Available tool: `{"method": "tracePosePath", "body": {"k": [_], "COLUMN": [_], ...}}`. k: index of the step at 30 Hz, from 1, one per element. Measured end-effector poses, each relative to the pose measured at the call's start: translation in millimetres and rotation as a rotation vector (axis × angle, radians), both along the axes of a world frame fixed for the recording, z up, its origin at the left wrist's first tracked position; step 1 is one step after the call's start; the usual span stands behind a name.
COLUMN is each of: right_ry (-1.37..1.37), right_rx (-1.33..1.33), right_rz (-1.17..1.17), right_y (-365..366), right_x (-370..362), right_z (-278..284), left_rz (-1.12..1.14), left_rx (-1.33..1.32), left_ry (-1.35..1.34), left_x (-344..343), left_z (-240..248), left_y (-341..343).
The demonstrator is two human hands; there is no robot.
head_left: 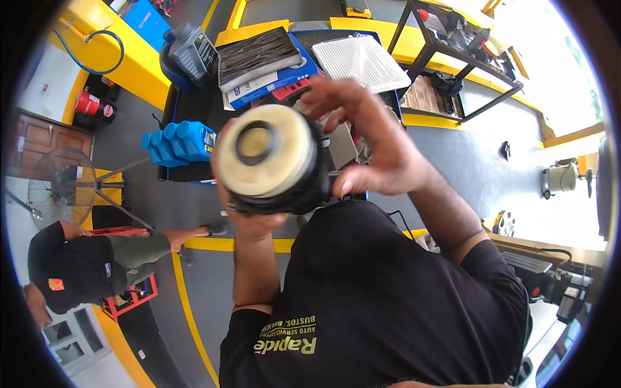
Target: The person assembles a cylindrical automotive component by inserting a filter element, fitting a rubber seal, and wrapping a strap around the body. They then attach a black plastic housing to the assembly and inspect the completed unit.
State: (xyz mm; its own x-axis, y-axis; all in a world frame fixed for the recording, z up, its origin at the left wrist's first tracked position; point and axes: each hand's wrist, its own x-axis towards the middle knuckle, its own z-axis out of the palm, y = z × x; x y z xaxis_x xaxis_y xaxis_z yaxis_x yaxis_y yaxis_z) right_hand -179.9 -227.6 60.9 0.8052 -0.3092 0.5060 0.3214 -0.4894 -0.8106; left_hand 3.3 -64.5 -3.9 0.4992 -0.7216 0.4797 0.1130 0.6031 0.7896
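A round filter cartridge (278, 149) with a cream-coloured end, a dark ring round its centre and a black lower body is held up in front of my chest. My left hand (251, 226) grips it from the left and below, most of its fingers hidden behind it. Beside its right side, my right hand (381, 145) is open, fingers curved and spread, slightly smeared by motion. Its thumb comes close to the black body; whether it touches, I cannot tell.
Beyond my hands, a dark cart (187, 107) carries a dirty pleated filter (259, 58) on a blue box (275, 81), a white pleated filter (361, 61), a grey bottle (193, 52) and blue bottles (180, 142). A person (84, 265) sits at left near a fan (61, 187). A metal rack (446, 58) stands far right.
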Motion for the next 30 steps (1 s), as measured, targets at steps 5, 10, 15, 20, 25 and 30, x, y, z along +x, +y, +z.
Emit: {"method": "tracePosePath", "body": {"k": [5, 10, 15, 20, 25, 30], "right_ry": [-0.066, 0.148, 0.086, 0.067, 0.259, -0.102], "right_rx": [0.048, -0.271, -0.298, -0.121, -0.203, 0.005], "right_rz": [-0.075, -0.214, -0.288, -0.057, -0.102, -0.083], "right_y": [-27.3, -5.0, -11.4, -12.0, -0.5, -17.8], "right_x": [-31.4, -40.5, -19.0, 14.3, -4.5, -103.9], "right_z": [14.5, -73.6, -141.0, -163.3, -135.3, -95.1], "left_rz": [-0.162, -0.093, -0.132, -0.066, -0.31, -0.765], "left_rx": [-0.081, 0.033, -0.016, 0.082, 0.025, -0.008], "left_ry": [0.269, 0.134, 0.238, 0.356, 0.28, 0.614], "left_x": [16.2, 19.8, 22.8, 13.9, 27.9, 42.4], "left_z": [0.1, -12.3, -41.6, -70.0, -61.7, -24.0], "left_y": [21.8, 42.6, 52.4, 50.6, 43.1, 31.5]}}
